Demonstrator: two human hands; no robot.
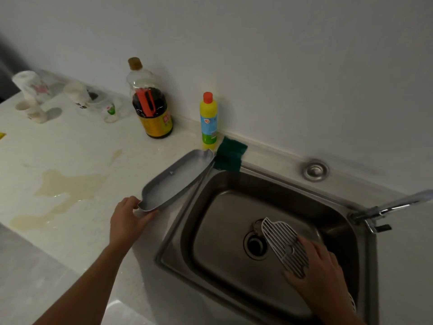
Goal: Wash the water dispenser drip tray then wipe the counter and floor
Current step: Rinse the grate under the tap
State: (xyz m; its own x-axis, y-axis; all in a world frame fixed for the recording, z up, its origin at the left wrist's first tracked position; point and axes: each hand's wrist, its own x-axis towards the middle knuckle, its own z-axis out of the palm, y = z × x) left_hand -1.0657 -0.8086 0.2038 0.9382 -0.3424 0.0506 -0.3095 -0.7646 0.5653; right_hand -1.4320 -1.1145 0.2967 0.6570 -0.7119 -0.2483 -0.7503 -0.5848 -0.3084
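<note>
The grey drip tray [174, 181] rests on the pale counter [77, 146] along the left rim of the steel sink [185, 231]. My left hand [127, 219] grips the tray's near end. My right hand [321, 275] holds the white slotted grille [283, 245] over the sink basin, close to the drain [255, 245]. A green scouring pad [230, 153] lies at the sink's back left corner, and a yellow dish soap bottle [208, 120] stands just beside it. A yellowish spill [63, 191] spreads across the counter to the left.
A large dark sauce bottle [150, 102] stands against the wall. Several white cups and a paper roll [30, 87] crowd the counter's far left. The chrome tap [389, 207] reaches in from the right, with a round metal cap [315, 170] behind the sink. Floor [28, 273] shows bottom left.
</note>
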